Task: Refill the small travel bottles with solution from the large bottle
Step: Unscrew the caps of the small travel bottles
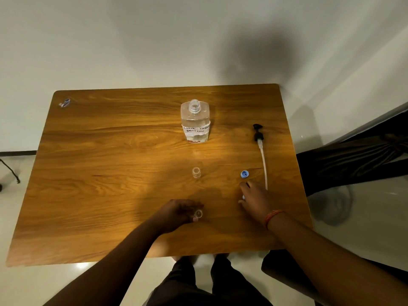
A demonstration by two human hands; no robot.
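Observation:
A large clear bottle (pixel 195 121) with a handwritten label stands open at the back middle of the wooden table (pixel 110 173). Its black pump head with a long tube (pixel 260 146) lies to the right. One small clear travel bottle (pixel 196 172) stands uncapped in the middle. My left hand (pixel 180 214) grips a second small open travel bottle (pixel 198 214) near the front. My right hand (pixel 256 198) rests on the table just below a blue cap (pixel 244 174), with something small and pale under its fingers; I cannot tell what.
A small sticker (pixel 64 102) sits at the table's far left corner. A dark chair or cloth (pixel 353 160) lies off the right edge. White wall stands behind the table. My legs show below the front edge.

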